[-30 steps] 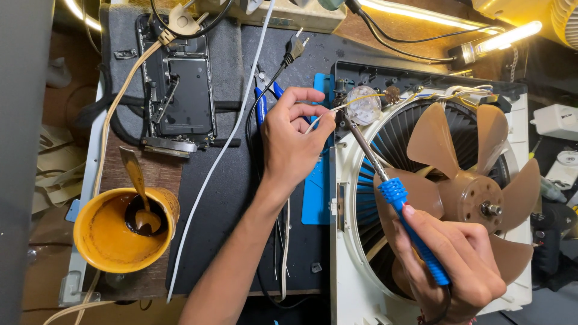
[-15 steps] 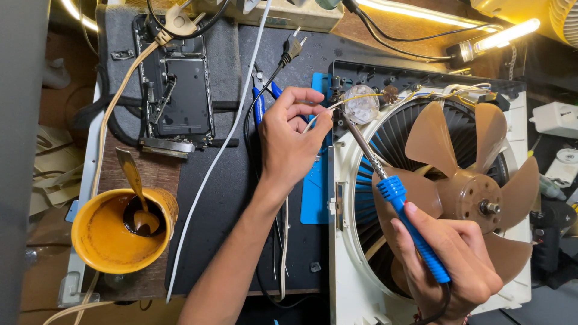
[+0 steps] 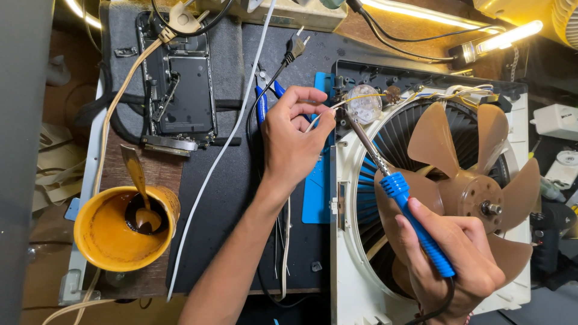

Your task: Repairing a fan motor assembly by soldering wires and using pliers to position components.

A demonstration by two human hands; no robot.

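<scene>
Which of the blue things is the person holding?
The blue-handled soldering iron, gripped in the right hand, its tip up by the small round part. The blue-handled pliers and the flat blue plastic tray just lie on the bench, unheld.

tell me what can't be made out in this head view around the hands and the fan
- Soldering iron tip: too small to tell whether it touches the wire by the round dial.
- Right hand: its wrist is cut off by the bottom edge.
- Left hand: its own fingers hide how it grips the thin wire.
- Fan blades: these cover most of the grille behind.
- Yellow cup: dark contents unclear.
</scene>
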